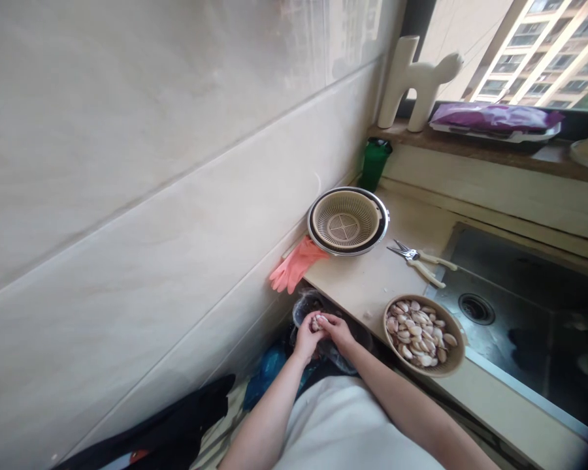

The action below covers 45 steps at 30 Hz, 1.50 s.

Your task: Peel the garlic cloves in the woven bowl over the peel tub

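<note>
Both hands meet above a bin lined with a clear plastic bag [308,301], just off the counter's edge. Between their fingertips is a small whitish piece of garlic [316,323], partly hidden by the fingers. My left hand [306,338] closes around it from the left, and my right hand [338,331] pinches it from the right. To the right, a beige basket [458,359] on the counter is filled with many garlic cloves [419,331] in pinkish skins.
Kitchen scissors [416,258] with cream handles lie spread by the metal sink [500,294]. A beige strainer [345,219] sits inside a metal-rimmed bowl near the wall. A pink rubber glove [298,264] hangs over the counter's corner. Behind stands a green container [375,163].
</note>
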Each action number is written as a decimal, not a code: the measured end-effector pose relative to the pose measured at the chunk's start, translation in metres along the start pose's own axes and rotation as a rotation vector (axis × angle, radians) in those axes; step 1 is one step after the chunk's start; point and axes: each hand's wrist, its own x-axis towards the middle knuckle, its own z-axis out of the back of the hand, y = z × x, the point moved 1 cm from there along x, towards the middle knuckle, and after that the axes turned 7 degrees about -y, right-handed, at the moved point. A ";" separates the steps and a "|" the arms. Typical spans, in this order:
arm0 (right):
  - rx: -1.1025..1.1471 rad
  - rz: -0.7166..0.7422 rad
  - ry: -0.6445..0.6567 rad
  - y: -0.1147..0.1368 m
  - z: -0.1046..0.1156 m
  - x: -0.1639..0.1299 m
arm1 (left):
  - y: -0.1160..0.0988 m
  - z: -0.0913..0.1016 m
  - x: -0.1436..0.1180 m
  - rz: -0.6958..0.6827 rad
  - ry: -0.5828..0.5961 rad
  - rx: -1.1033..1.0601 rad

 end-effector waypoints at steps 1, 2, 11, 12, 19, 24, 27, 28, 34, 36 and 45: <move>0.028 -0.016 0.000 0.001 -0.002 -0.001 | -0.002 0.000 -0.001 0.015 0.007 -0.014; 0.049 -0.031 0.002 0.001 -0.003 -0.002 | -0.003 0.000 -0.001 0.029 0.012 -0.022; -0.053 -0.063 -0.107 -0.011 0.004 0.007 | -0.005 0.015 0.004 0.058 -0.080 0.020; -0.100 -0.060 -0.133 -0.014 0.006 0.009 | -0.005 0.016 0.003 0.082 -0.087 -0.003; -0.503 0.072 -0.153 -0.012 0.016 0.014 | -0.019 0.013 -0.007 0.362 -0.041 -0.283; -0.638 0.274 -0.065 0.010 0.014 -0.003 | -0.038 0.013 -0.011 0.511 -0.046 -0.424; -0.638 0.398 -0.037 0.033 0.012 -0.022 | -0.051 0.009 -0.017 0.528 -0.073 -0.520; -0.623 0.444 -0.028 0.043 0.012 -0.030 | -0.057 0.007 -0.021 0.521 -0.081 -0.554; -0.559 0.734 0.063 0.101 0.027 -0.079 | -0.102 -0.031 -0.050 0.511 -0.005 -0.732; -0.615 0.774 0.074 0.114 0.038 -0.090 | -0.115 -0.050 -0.060 0.511 0.036 -0.753; -1.109 0.946 -0.072 0.146 0.105 -0.110 | -0.138 -0.126 -0.095 0.286 0.121 -0.451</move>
